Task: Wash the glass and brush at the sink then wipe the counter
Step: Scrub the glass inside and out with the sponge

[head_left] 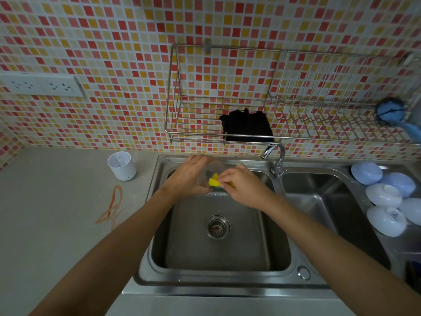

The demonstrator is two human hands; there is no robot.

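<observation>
Over the back of the left sink basin [218, 258], the left hand [189, 176] curls round a clear glass [213, 168], its mouth seemingly turned toward the right hand [241, 185]. That hand pinches a yellow sponge [214, 182] at the glass's opening. The next scrub likely runs along the glass's axis. The faucet [276, 158] stands just right of both hands.

home kitchen: sink [145, 258], tiled wall [114, 53]

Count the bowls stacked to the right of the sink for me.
5 bowls show, all upside down on the drainboard right of the sink: one at the back, one beside it, one in the middle, one nearest, one cut by the frame edge. More may lie outside the frame.
</observation>
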